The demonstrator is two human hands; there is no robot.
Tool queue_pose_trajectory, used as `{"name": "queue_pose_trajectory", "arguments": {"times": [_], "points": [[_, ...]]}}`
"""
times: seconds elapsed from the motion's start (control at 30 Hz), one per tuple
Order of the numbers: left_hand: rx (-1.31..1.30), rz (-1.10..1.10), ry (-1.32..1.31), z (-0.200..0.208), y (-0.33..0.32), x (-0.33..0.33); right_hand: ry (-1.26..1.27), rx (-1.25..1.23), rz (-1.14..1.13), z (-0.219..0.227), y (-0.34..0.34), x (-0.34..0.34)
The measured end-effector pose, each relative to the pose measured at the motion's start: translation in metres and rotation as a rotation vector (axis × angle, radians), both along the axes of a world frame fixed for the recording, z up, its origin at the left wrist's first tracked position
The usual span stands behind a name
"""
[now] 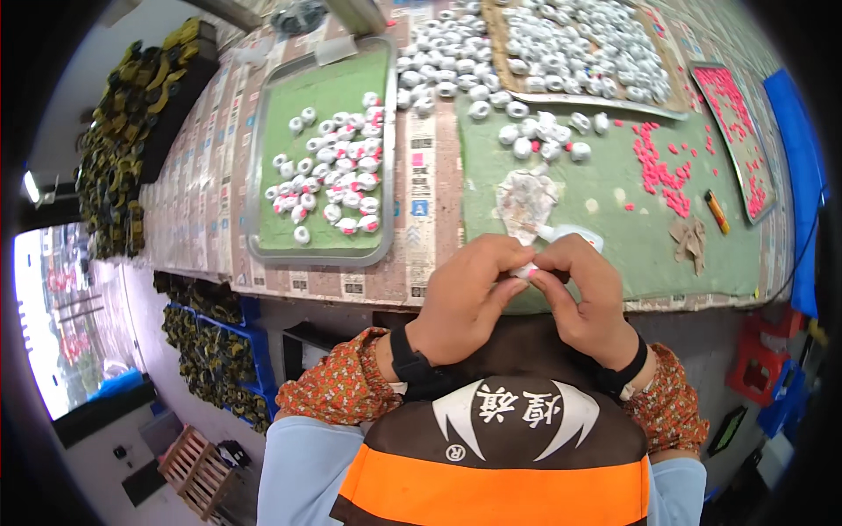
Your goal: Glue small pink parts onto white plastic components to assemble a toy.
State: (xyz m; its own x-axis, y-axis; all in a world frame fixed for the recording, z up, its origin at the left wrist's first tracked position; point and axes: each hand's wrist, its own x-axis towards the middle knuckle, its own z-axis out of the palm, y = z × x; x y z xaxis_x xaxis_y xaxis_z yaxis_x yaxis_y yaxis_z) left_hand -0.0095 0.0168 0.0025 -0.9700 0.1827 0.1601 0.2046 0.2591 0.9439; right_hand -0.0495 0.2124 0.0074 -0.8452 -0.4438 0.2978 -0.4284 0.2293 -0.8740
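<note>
- green mat (667, 267) lies ahead
- left hand (460, 302) and right hand (583, 302) pinch one white piece (520, 273), fingertips drawn close
- best to press its pink bit (531, 273) evenly

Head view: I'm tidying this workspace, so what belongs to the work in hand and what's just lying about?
Belongs, judging by placement:
white piece, pinched by left hand and right hand
loose white pieces
pink bits
white bottle
left tray

Probably just lying about:
orange-yellow cylinder
crumpled brown scrap
red stool
slatted wooden crate
</note>
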Motion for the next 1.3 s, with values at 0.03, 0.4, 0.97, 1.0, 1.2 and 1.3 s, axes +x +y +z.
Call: {"name": "queue_pose_trajectory", "arguments": {"times": [0.03,0.4,0.97,1.0,1.2,1.3], "points": [[-0.004,-0.013,-0.011,0.0,-0.001,0.0,-0.047,0.003,0.005,0.0,-0.001,0.0],[-0.638,0.288,0.117,0.015,-0.121,-0.016,-0.148,0.084,-0.026,0.014,0.013,-0.011],[-0.997,0.22,0.298,0.005,-0.085,-0.17,0.183,0.569,-0.089,0.021,0.024,-0.015],[-1.074,0.243,0.32,0.0,-0.081,-0.178,0.185,0.587,-0.076,0.02,0.023,-0.014],[-1.036,0.229,0.189,-0.011,-0.066,-0.195,0.157,0.661,-0.052,0.002,0.027,-0.01],[-0.957,0.219,0.223,-0.012,-0.07,-0.189,0.105,0.594,-0.039,0.001,0.033,-0.011]]}}
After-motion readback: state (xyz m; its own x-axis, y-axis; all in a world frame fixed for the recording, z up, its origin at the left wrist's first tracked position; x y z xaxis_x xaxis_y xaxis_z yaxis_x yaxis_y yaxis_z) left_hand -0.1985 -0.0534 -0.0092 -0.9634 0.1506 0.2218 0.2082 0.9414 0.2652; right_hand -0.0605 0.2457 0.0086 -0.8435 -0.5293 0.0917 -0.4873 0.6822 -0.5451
